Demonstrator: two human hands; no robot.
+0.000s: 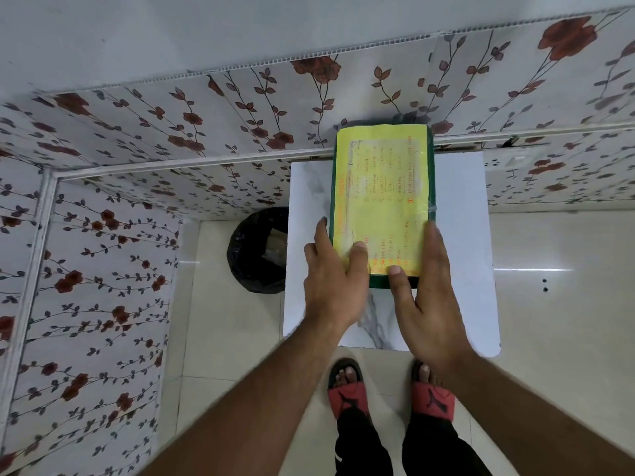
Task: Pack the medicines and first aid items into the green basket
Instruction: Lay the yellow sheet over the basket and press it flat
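Note:
A green basket [432, 173] stands on a small white marble-patterned table [460, 255], up against the flowered wall. A yellow sheet with orange and grey writing [385, 197] covers its whole top like a lid, so the inside is hidden. My left hand [335, 280] grips the near left corner, thumb on the yellow sheet. My right hand [424, 290] grips the near right corner, thumb on the front edge and fingers along the right side. No medicines or first aid items show.
A black bin lined with a black bag [259, 250] sits on the floor left of the table. Flower-patterned walls [103, 269] close in at the left and back. My feet in red sandals [347, 389] stand on pale tiles just before the table.

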